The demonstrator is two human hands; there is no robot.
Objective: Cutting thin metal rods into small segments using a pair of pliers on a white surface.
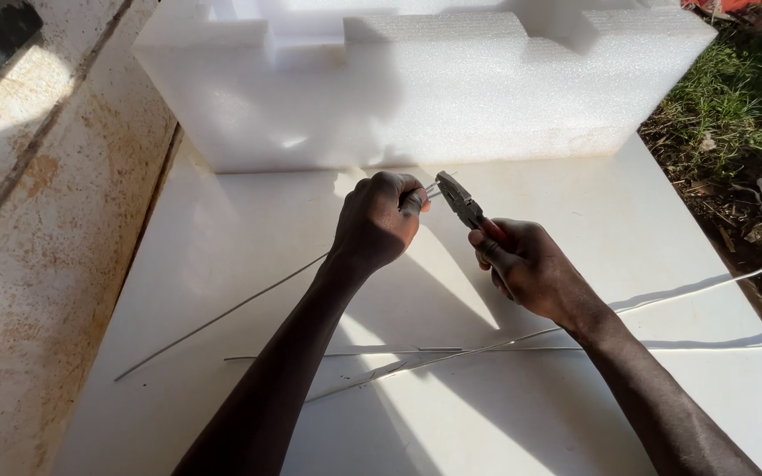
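I see my left hand (379,220) fisted tight around one end of a thin wire (222,316), just in front of the foam block (416,88). The wire runs from that fist back and away to the left, across the white board (646,220). My right hand (522,264) wraps its fingers around the red handles of the pliers (460,203), whose nose meets the wire end right beside my left fist, also just in front of the foam block. Two more loose wires (487,349) lie crossed on the board, nearer me than the block.
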